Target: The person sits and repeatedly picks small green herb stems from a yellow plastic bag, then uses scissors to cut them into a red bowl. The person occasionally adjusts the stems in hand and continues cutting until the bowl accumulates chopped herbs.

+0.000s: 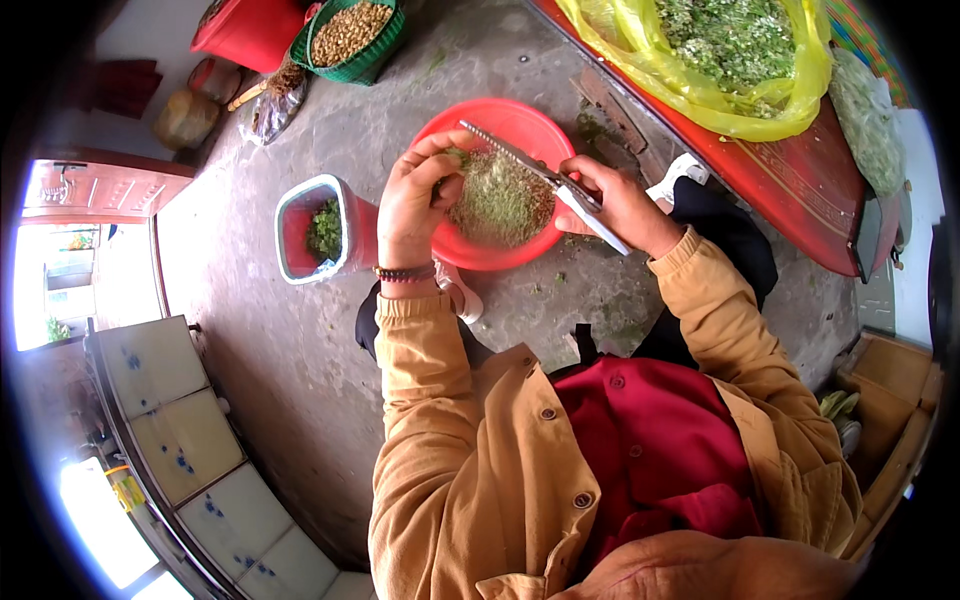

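My left hand (pixel 421 191) is at the left rim of a red plastic basin (pixel 444 255), its fingers closed on a small green plant sprig (pixel 457 155). My right hand (pixel 616 202), over the basin's right rim, holds a pair of scissors (pixel 559 180) with light handles. The blades point up and left towards my left fingertips; one blade edge looks serrated. Finely cut green and pale plant bits (pixel 504 199) lie in the basin below. Just left of my left hand stands a red bin (pixel 360 229) with a pale rim and green leaves (pixel 325 231) inside.
At the upper right a red table (pixel 795 176) bears a yellow plastic bag (pixel 701 112) of plant pieces and a clear bag (pixel 870 120). A green basket (pixel 367 67) of peanuts (pixel 351 34), a red bucket (pixel 255 34) and a brush (pixel 285 77) are at the upper left. A tiled cabinet (pixel 187 450) stands lower left.
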Action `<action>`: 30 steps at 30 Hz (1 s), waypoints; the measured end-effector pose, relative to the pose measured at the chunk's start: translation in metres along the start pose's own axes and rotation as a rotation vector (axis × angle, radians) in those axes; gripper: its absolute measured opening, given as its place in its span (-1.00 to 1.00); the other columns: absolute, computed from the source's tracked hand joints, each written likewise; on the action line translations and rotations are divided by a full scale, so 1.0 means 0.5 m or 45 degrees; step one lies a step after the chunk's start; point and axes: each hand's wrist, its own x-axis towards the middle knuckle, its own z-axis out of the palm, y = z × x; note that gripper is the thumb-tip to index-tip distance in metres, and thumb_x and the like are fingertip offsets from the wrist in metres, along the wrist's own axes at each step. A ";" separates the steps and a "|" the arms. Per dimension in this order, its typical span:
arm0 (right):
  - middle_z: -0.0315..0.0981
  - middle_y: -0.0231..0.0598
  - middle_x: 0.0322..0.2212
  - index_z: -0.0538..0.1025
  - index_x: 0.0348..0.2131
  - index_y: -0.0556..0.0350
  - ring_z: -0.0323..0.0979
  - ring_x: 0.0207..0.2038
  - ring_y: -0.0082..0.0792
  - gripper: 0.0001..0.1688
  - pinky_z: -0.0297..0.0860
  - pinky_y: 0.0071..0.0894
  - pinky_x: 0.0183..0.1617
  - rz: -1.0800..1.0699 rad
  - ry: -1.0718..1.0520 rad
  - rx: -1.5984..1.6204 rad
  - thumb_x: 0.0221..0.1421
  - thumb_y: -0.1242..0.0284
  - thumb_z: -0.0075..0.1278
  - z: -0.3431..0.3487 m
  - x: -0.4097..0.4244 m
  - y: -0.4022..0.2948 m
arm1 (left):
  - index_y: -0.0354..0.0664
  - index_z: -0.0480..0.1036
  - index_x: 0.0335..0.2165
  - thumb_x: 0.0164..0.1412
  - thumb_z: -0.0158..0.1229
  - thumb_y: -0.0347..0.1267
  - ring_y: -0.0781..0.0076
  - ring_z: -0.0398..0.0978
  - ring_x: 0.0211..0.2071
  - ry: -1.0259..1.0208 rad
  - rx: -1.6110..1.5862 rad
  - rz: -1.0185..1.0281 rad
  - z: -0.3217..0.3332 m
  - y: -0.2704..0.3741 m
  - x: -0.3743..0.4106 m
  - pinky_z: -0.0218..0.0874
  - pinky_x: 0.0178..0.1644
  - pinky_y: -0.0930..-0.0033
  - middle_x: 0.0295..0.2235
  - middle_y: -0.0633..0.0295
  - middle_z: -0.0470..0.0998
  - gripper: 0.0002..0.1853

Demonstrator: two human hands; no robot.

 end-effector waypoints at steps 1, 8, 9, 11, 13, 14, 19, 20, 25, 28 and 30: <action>0.40 -0.35 -0.49 0.34 -0.20 0.18 0.32 -0.45 -0.62 -0.45 0.28 -0.55 -0.39 0.022 0.019 0.061 -0.15 0.36 0.26 0.002 -0.002 0.006 | -0.33 0.40 -0.36 0.08 -0.06 -0.50 0.68 0.13 -0.69 -0.017 -0.027 0.019 0.009 0.003 0.000 -0.12 -0.67 0.68 -0.51 0.22 0.39 -0.86; 0.45 -0.20 -0.47 0.38 -0.25 0.14 0.43 -0.44 -0.36 -0.45 0.32 -0.38 -0.35 0.065 0.108 -0.112 -0.13 0.18 0.22 0.025 -0.009 0.025 | -0.32 0.36 -0.40 0.08 -0.10 -0.44 0.39 0.29 -0.51 -0.159 -0.456 0.076 0.070 0.000 0.016 0.08 -0.63 0.61 -0.29 -0.02 0.34 -0.84; 0.45 -0.07 -0.55 0.41 -0.31 0.17 0.48 -0.44 -0.17 -0.38 0.35 -0.28 -0.32 0.118 0.098 -0.065 -0.18 0.04 0.21 0.025 -0.011 0.024 | -0.32 0.36 -0.39 0.07 -0.10 -0.44 0.37 0.31 -0.49 -0.155 -0.497 0.089 0.088 -0.004 0.022 0.09 -0.62 0.60 -0.29 0.00 0.34 -0.84; 0.44 -0.04 -0.56 0.40 -0.33 0.18 0.47 -0.43 -0.11 -0.36 0.34 -0.25 -0.33 0.161 0.098 -0.146 -0.21 0.03 0.22 0.018 -0.017 0.002 | -0.27 0.33 -0.46 0.12 -0.08 -0.37 0.37 0.31 -0.47 -0.270 -0.476 0.051 0.138 0.000 0.032 0.11 -0.62 0.59 -0.31 0.04 0.33 -0.83; 0.43 0.00 -0.55 0.40 -0.37 0.22 0.46 -0.42 -0.03 -0.35 0.34 -0.21 -0.32 0.135 0.107 -0.085 -0.22 0.01 0.22 0.001 -0.027 -0.020 | -0.24 0.30 -0.51 0.15 -0.07 -0.31 0.37 0.31 -0.47 -0.364 -0.496 0.006 0.206 0.011 0.034 0.12 -0.62 0.58 -0.31 0.06 0.32 -0.78; 0.43 0.02 -0.55 0.40 -0.38 0.22 0.46 -0.41 -0.01 -0.34 0.34 -0.19 -0.32 0.066 0.161 -0.087 -0.22 -0.01 0.21 0.001 -0.028 -0.016 | -0.19 0.27 -0.54 0.16 -0.02 -0.35 0.40 0.32 -0.49 -0.351 -0.445 0.013 0.230 0.016 0.041 0.10 -0.65 0.61 -0.37 0.09 0.35 -0.80; 0.43 0.06 -0.53 0.40 -0.38 0.24 0.45 -0.41 0.02 -0.30 0.33 -0.15 -0.33 -0.028 0.195 -0.148 -0.22 -0.06 0.17 -0.007 -0.038 -0.017 | -0.21 0.35 -0.41 0.10 0.02 -0.55 0.53 0.32 -0.57 -0.280 -0.039 0.070 0.379 0.067 0.083 0.01 -0.70 0.71 -0.48 0.20 0.40 -0.95; 0.44 0.07 -0.53 0.41 -0.38 0.24 0.45 -0.42 0.02 -0.29 0.33 -0.14 -0.33 -0.032 0.182 -0.126 -0.21 -0.07 0.16 -0.007 -0.039 -0.015 | -0.22 0.38 -0.38 0.11 0.02 -0.55 0.54 0.32 -0.57 -0.284 0.064 0.089 0.403 0.077 0.093 0.00 -0.70 0.70 -0.48 0.21 0.40 -0.94; 0.45 0.04 -0.51 0.42 -0.34 0.20 0.45 -0.40 0.01 -0.24 0.33 -0.12 -0.29 0.087 0.075 -0.079 -0.28 -0.12 0.16 -0.005 -0.043 -0.010 | -0.35 0.47 -0.28 0.10 0.07 -0.43 0.67 0.28 -0.64 -0.320 0.839 0.286 0.486 0.087 0.184 0.00 -0.64 0.67 -0.62 0.34 0.40 -0.78; 0.46 0.05 -0.46 0.43 -0.28 0.19 0.45 -0.35 -0.01 -0.34 0.33 -0.16 -0.26 0.050 0.082 -0.077 -0.22 0.01 0.15 -0.008 -0.047 -0.007 | -0.31 0.52 -0.32 0.03 0.13 -0.34 0.53 0.39 -0.62 -0.228 1.483 0.759 0.523 0.059 0.261 0.18 -0.57 0.52 -0.62 0.22 0.48 -0.74; 0.47 0.04 -0.47 0.43 -0.26 0.17 0.46 -0.36 0.01 -0.36 0.34 -0.13 -0.26 0.031 0.105 -0.061 -0.19 0.01 0.12 -0.009 -0.049 -0.006 | -0.20 0.53 -0.32 -0.03 0.14 -0.30 0.25 0.47 -0.46 -0.185 1.741 0.844 0.544 0.044 0.297 0.28 -0.36 0.33 -0.45 0.10 0.52 -0.72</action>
